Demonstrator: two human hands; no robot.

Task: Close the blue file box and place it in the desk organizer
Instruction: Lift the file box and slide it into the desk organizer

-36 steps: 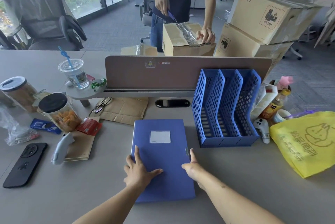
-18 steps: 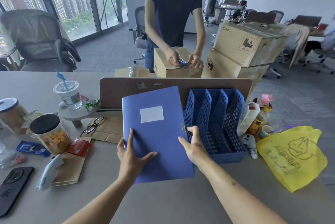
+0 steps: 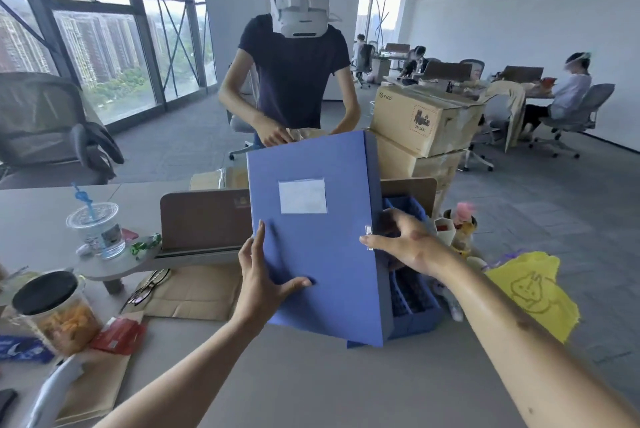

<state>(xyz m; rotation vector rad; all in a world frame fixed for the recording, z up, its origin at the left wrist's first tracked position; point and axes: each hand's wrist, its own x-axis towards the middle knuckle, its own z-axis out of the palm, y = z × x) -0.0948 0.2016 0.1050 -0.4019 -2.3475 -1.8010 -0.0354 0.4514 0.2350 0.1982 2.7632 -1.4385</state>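
Blue file box (image 3: 322, 237): closed, held upright and slightly tilted above the tabletop (image 3: 311, 386), front face toward the camera. One blank white label (image 3: 302, 196) on the cover, no writing legible; small pale clasp (image 3: 368, 237) on the right edge.

Left hand (image 3: 258, 283): fingers (image 3: 259, 237) lie up along the box's left edge, thumb pressed on the lower front face, gripping it.

Right hand (image 3: 412, 247): thumb on the front by the clasp, fingers (image 3: 403, 218) curled round the spine side, gripping the same box.

Desk organizer (image 3: 414, 303): blue, slotted, on the tabletop just behind and right of the box, largely hidden by it; whether the box touches it cannot be told.

Cardboard carton (image 3: 424, 122): printed "PICO" with a stamp reading "UN 3481", stacked behind the partition (image 3: 204, 216).

Yellow bag (image 3: 533, 292): cartoon outline drawing, right of the organizer.

Plastic cup (image 3: 100, 230): blue straw, label unreadable.
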